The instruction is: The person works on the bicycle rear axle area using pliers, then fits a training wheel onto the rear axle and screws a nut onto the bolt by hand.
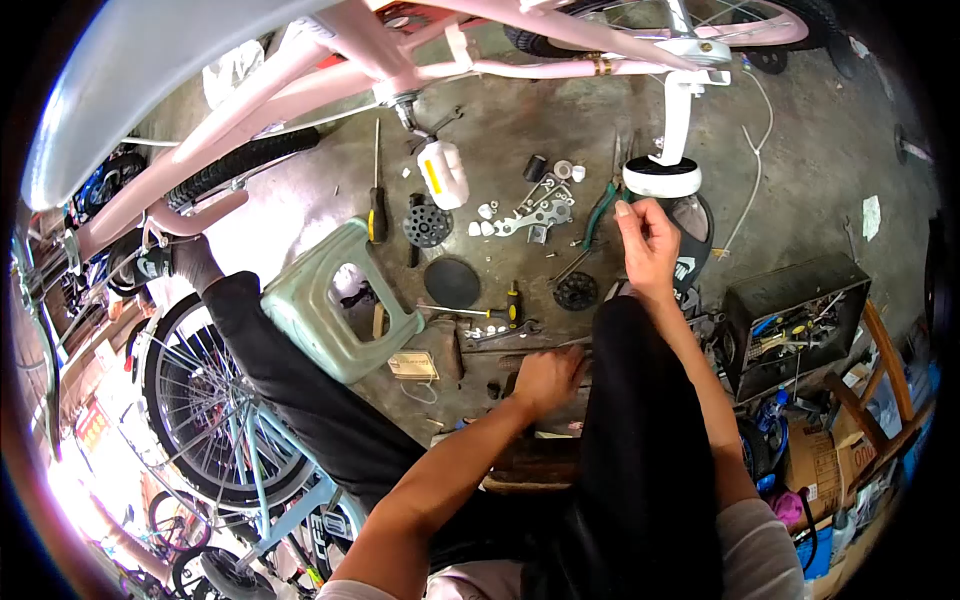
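My right hand (pixel 651 245) is raised over my right knee with its fingers curled together. Whatever they may hold is too small or hidden to make out. Just beyond it are a white training wheel (pixel 662 178) on a white bracket and pliers with green handles (pixel 600 214) on the floor. My left hand (pixel 550 382) reaches down between my legs, low over the tools. Its fingertips are partly hidden and blurred, so its grip is unclear. Near it lie a wrench (pixel 518 329) and a yellow-black screwdriver (pixel 513 303).
A pink bicycle frame (pixel 365 45) spans the top. Around the floor are a green plastic stool (pixel 300 300), a white bottle (pixel 442 174), small metal parts (pixel 545 213) and a long screwdriver (pixel 377 215). An open toolbox (pixel 795 325) stands right; a blue bicycle (pixel 265 450) lies left.
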`<state>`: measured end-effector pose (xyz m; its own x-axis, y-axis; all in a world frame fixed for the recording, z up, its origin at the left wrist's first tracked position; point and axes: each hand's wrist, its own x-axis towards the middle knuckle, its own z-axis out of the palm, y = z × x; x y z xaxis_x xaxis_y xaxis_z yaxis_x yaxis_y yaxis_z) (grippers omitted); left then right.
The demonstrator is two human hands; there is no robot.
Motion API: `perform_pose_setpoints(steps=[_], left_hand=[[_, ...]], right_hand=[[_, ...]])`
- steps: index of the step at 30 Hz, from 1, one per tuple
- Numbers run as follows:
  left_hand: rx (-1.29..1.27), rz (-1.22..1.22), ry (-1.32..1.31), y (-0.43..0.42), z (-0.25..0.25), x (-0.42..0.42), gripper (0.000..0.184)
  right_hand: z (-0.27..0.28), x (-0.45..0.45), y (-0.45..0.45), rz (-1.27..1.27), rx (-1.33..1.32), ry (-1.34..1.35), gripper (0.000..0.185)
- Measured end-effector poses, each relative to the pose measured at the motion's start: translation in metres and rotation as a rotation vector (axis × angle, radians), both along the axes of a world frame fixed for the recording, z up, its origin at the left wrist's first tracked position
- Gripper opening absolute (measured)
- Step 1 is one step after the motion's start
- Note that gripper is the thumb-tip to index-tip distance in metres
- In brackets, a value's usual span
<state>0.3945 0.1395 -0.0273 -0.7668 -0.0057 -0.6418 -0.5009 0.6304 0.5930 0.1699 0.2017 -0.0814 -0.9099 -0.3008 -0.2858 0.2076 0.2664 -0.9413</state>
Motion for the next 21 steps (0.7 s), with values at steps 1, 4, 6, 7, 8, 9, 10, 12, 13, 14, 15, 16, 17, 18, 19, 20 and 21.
perform_pose_setpoints(steps=[1, 4, 6, 7, 8, 9, 10, 12, 13, 14, 15, 16, 17, 18, 19, 20, 21], left_hand=[[0.006, -0.006, 0.006, -0.005, -0.006, -0.009, 0.018], [-0.122, 0.047, -0.054, -0.03, -0.024, -0.041, 0.018], [-0.256, 0.108, -0.034, -0.064, -0.032, -0.062, 0.021], [-0.315, 0.141, -0.001, -0.084, -0.036, -0.07, 0.023], [-0.394, 0.142, -0.022, -0.105, -0.042, -0.077, 0.025], [-0.471, 0.142, -0.042, -0.125, -0.047, -0.082, 0.026], [-0.492, 0.152, 0.015, -0.145, -0.046, -0.087, 0.027], [-0.531, 0.175, 0.04, -0.175, -0.036, -0.1, 0.028], [-0.552, 0.188, 0.007, -0.184, -0.031, -0.105, 0.028], [-0.55, 0.181, 0.01, -0.191, -0.03, -0.104, 0.028], [-0.575, 0.134, -0.025, -0.197, -0.029, -0.102, 0.026], [-0.6, 0.088, -0.06, -0.2, -0.03, -0.101, 0.024], [-0.601, 0.082, -0.06, -0.198, -0.031, -0.098, 0.024], [-0.598, 0.113, -0.047, -0.193, -0.032, -0.092, 0.024], [-0.594, 0.145, -0.036, -0.188, -0.034, -0.086, 0.024], [-0.601, 0.173, -0.035, -0.178, -0.035, -0.082, 0.025], [-0.572, 0.152, -0.018, -0.172, -0.04, -0.076, 0.026]], right_hand=[[-0.003, 0.001, 0.001, -0.006, 0.006, 0.006, 0.03], [-0.006, 0.001, 0.001, -0.064, -0.053, 0.024, 0.029], [-0.004, 0.001, 0.001, -0.066, -0.063, 0.014, 0.028], [-0.003, 0.0, 0.001, -0.062, -0.073, 0.006, 0.028], [-0.002, 0.0, 0.0, -0.069, -0.071, 0.006, 0.028], [-0.001, 0.0, -0.001, -0.072, -0.07, 0.013, 0.028], [0.001, 0.0, -0.001, -0.074, -0.067, 0.019, 0.028], [0.002, -0.001, 0.0, -0.077, -0.067, 0.029, 0.028], [0.002, -0.002, 0.0, -0.074, -0.073, 0.036, 0.028], [0.005, -0.002, -0.001, -0.075, -0.073, 0.038, 0.028], [0.005, -0.002, 0.0, -0.082, -0.073, 0.038, 0.028], [0.004, -0.003, 0.0, -0.073, -0.08, 0.046, 0.028], [0.004, -0.003, 0.0, -0.063, -0.087, 0.054, 0.028], [0.003, -0.003, 0.0, -0.067, -0.086, 0.052, 0.028], [0.003, -0.004, 0.001, -0.07, -0.076, 0.057, 0.028], [0.003, -0.004, 0.001, -0.073, -0.067, 0.062, 0.028], [0.003, -0.004, 0.001, -0.072, -0.065, 0.058, 0.028]])
